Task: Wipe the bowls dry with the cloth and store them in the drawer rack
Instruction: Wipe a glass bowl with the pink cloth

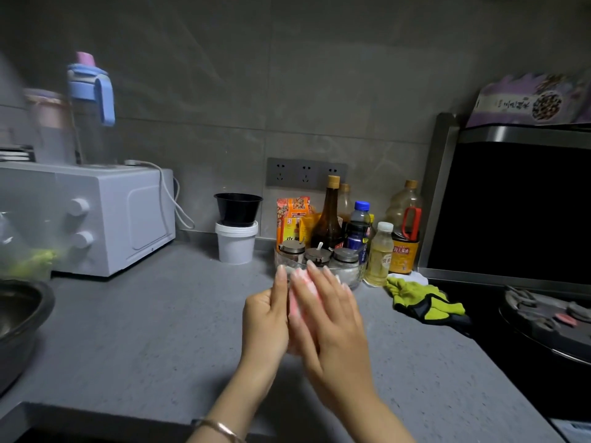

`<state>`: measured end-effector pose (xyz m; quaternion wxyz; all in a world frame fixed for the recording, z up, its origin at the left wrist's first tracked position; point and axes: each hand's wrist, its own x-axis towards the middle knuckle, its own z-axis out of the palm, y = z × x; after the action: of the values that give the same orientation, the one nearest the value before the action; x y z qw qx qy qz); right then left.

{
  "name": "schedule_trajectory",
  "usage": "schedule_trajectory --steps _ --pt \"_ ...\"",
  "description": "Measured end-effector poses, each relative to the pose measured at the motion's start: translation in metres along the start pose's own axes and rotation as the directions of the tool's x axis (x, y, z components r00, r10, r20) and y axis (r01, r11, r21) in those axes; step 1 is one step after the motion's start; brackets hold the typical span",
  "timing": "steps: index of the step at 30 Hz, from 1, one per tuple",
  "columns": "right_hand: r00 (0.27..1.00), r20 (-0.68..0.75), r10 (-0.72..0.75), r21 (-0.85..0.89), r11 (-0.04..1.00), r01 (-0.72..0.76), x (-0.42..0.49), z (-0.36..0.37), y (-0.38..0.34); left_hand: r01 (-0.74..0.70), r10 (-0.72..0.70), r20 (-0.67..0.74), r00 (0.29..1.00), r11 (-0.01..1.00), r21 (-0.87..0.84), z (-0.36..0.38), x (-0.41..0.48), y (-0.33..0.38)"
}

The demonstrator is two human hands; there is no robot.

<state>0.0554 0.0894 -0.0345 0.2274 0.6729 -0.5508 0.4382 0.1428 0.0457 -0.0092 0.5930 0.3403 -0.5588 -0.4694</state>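
Above the grey worktop (144, 330), the left hand (267, 318) and right hand (332, 318) meet palm to palm, fingers straight, pressing a pink wad (295, 302) between them — too blurred to name. Behind, a black bowl (238, 207) sits in a white tub (236, 247), between a white oven (105, 219) and clustered bottles (358, 231) — green gloves (422, 298) lie to the right.

You have two hands (265, 318), one pink cloth (295, 302), one black bowl (238, 209), one white tub (236, 247), three lidded glass jars (291, 251), three wall sockets (306, 174) and one white microwave (134, 219) with two knobs (78, 206).
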Motion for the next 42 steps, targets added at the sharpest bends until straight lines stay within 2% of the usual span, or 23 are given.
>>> schedule_trajectory --steps 1,3,5,6,10,12,14,17,21,23,25,28,30,32,33,35,37,39,42 --pt "0.999 0.009 0.051 0.041 0.998 -0.052 0.007 -0.002 0.002 0.006 -0.006 0.016 1.000 1.000 -0.001 -0.001 0.000 0.001" --pt "0.974 0.088 0.209 0.257 0.940 -0.224 0.018 -0.006 0.011 0.005 -0.003 0.046 0.999 0.999 -0.044 -0.003 -0.002 0.004" --pt "0.919 0.174 0.354 0.527 0.755 -0.391 0.025 -0.006 0.022 0.014 -0.010 0.048 0.999 0.996 -0.090 -0.007 -0.002 0.007" --pt "0.897 0.196 0.396 0.613 0.664 -0.427 0.028 -0.007 0.026 0.020 -0.015 0.050 0.999 0.994 -0.103 -0.009 -0.001 0.008" --pt "0.864 0.205 0.461 0.699 0.549 -0.458 0.036 -0.020 0.033 0.059 -0.051 0.110 0.993 0.996 -0.074 -0.014 0.002 0.003" --pt "0.852 0.241 0.465 0.699 0.526 -0.484 0.042 -0.027 0.032 0.069 -0.065 0.160 0.985 0.997 -0.017 -0.016 0.006 -0.001" --pt "0.868 0.258 0.424 0.668 0.571 -0.477 0.049 -0.032 0.032 0.023 -0.029 0.198 0.980 0.999 0.032 -0.019 0.011 0.000" --pt "0.904 0.273 0.329 0.607 0.670 -0.427 0.055 -0.034 0.026 -0.135 0.098 0.243 0.965 0.981 0.137 -0.016 0.013 0.005" --pt "0.924 0.221 0.311 0.605 0.700 -0.380 0.049 -0.030 0.016 -0.282 0.263 0.114 0.958 0.935 0.213 -0.008 0.006 0.009" --pt "0.944 0.142 0.298 0.593 0.738 -0.322 0.039 -0.022 0.019 -0.264 0.261 0.041 0.964 0.947 0.185 -0.008 0.005 0.006" --pt "0.958 0.088 0.275 0.578 0.769 -0.273 0.023 -0.015 0.022 -0.181 0.187 -0.061 0.980 0.979 0.099 -0.010 0.008 0.003" --pt "0.975 0.108 0.193 0.474 0.852 -0.221 -0.001 -0.008 0.012 -0.125 0.130 -0.167 0.977 0.991 0.040 -0.011 0.012 0.001" --pt "0.990 0.107 0.096 0.285 0.951 -0.123 -0.009 -0.005 0.001 -0.127 0.137 -0.172 0.976 0.990 0.068 -0.010 0.014 0.001" --pt "0.998 0.051 -0.042 0.096 0.995 0.037 -0.006 -0.003 -0.001 -0.115 0.129 -0.139 0.982 0.988 0.102 -0.008 0.012 0.000" --pt "0.998 0.031 -0.052 0.080 0.996 0.050 -0.001 -0.003 0.000 -0.116 0.129 -0.118 0.985 0.987 0.111 -0.007 0.011 0.000" --pt "0.998 0.031 0.053 0.172 0.983 -0.057 0.012 -0.007 0.004 -0.116 0.125 -0.096 0.987 0.989 0.096 -0.005 0.009 0.000" --pt "0.972 0.056 0.227 0.396 0.889 -0.230 0.021 -0.011 0.010 -0.097 0.101 -0.100 0.990 0.994 0.043 -0.006 0.007 0.002" --pt "0.927 0.126 0.352 0.633 0.691 -0.349 0.026 -0.013 0.017 -0.079 0.077 -0.107 0.991 0.997 -0.014 -0.007 0.006 0.005" --pt "0.877 0.201 0.436 0.748 0.510 -0.425 0.028 -0.019 0.024 -0.022 0.013 -0.090 0.996 0.995 -0.095 -0.011 0.003 0.002"
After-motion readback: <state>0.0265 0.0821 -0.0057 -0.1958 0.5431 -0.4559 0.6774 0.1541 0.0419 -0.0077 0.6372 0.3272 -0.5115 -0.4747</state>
